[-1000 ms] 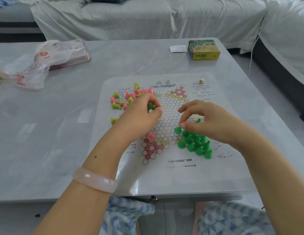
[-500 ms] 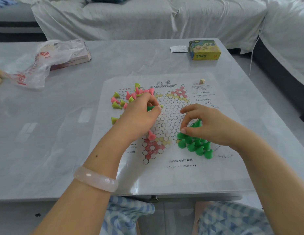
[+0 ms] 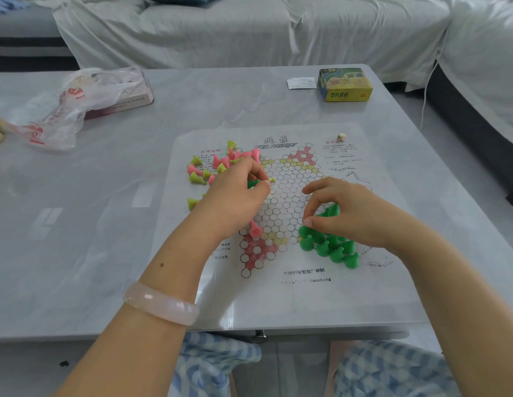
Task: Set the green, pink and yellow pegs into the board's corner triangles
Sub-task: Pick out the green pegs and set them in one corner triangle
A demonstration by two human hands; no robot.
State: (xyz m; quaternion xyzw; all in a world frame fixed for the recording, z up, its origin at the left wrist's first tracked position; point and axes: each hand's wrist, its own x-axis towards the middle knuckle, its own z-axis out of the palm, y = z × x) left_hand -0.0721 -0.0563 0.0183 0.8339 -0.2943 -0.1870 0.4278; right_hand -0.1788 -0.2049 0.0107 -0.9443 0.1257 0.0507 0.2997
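The left hand (image 3: 235,193) curls around a green peg (image 3: 253,183) over the board (image 3: 289,285); the right hand (image 3: 347,213) pinches another peg (image 3: 332,210) above the green cluster (image 3: 328,247).

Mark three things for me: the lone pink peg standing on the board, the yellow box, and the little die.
pink peg (image 3: 256,230), head view, on its round base.
yellow box (image 3: 346,94), head view, on its front face.
die (image 3: 340,137), head view, on its middle.
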